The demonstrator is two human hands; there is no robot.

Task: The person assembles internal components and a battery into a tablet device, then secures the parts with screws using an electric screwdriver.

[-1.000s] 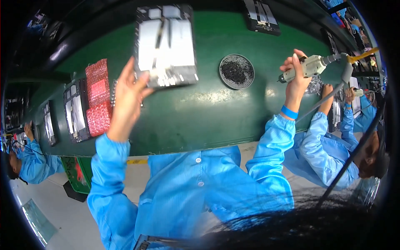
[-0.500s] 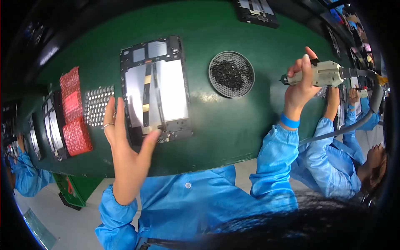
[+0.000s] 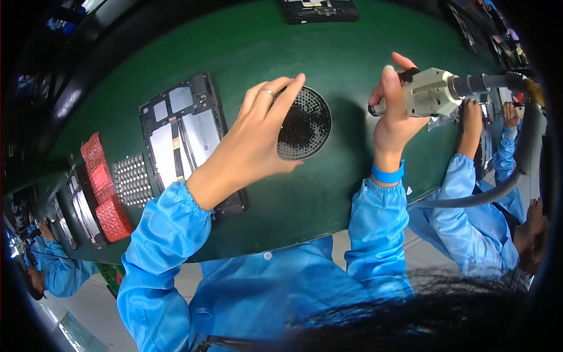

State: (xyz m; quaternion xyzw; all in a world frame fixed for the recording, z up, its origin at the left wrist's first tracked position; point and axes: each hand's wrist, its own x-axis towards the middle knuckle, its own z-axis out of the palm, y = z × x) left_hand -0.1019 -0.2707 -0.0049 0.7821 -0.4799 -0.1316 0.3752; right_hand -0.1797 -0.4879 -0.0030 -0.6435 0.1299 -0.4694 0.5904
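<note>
My left hand (image 3: pixel 252 141) reaches across the green table (image 3: pixel 328 182) and grips the near edge of a round dish of small dark screws (image 3: pixel 308 120), fingers curled over its rim. Under my left forearm lies an opened tablet frame with silver panels (image 3: pixel 176 138), flat on the table. My right hand (image 3: pixel 393 114) holds a beige electric screwdriver (image 3: pixel 431 94) level above the table, right of the dish, its dark tip pointing left. A grey hose (image 3: pixel 475 196) runs from the tool toward the right.
A perforated metal tray (image 3: pixel 132 179) and red bubble-wrap packs (image 3: pixel 105 193) lie left of the frame, with more frames (image 3: pixel 79 214) beyond. Another dark frame (image 3: pixel 319 9) sits at the table's far edge. People in blue coats work at the right (image 3: pixel 469 229) and lower left (image 3: pixel 56 270).
My left hand set the tablet frame down on the table, let go of it, and moved right onto the screw dish. My right hand with the screwdriver shifted slightly left.
</note>
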